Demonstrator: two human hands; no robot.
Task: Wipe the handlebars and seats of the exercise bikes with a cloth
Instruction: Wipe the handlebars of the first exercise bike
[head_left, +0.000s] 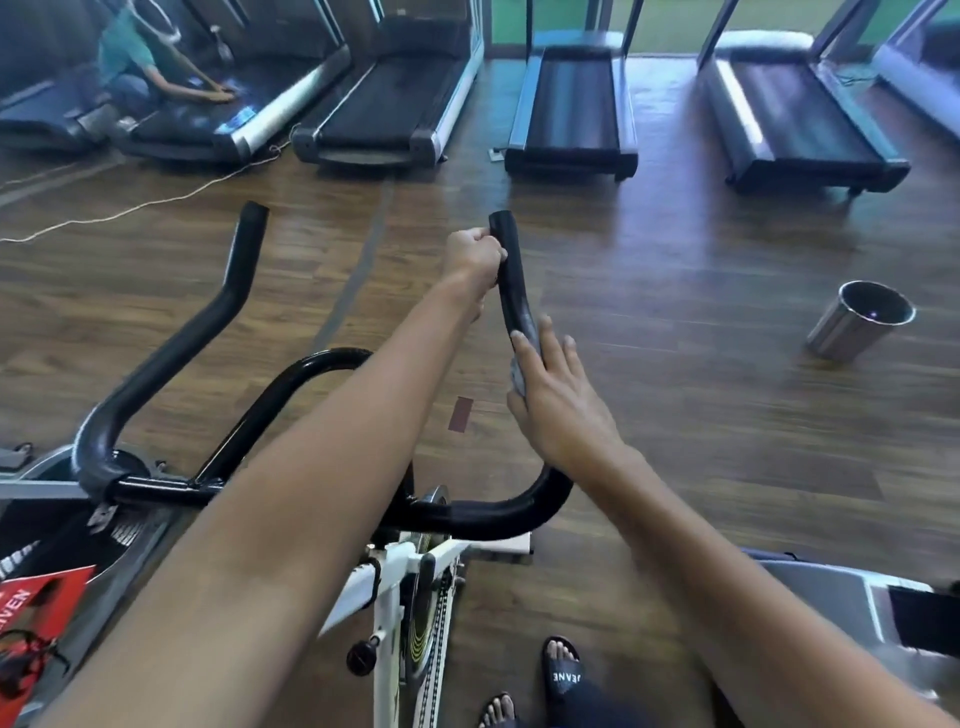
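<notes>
Wood floor (701, 395), treadmills (571, 104) along far side. Exercise bike (400, 571) in front. Handlebars (493, 514): right horn (511, 275) has long axis running away from viewer, tip toward treadmills. Left hand (475, 254) curled round horn near tip. Right hand (556, 405), fingers straight, presses grey cloth (519, 376) on horn lower down.

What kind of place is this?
Most likely a gym: treadmills stand in a row, and close up there's an exercise bike whose handlebar is being wiped with a cloth.
</notes>
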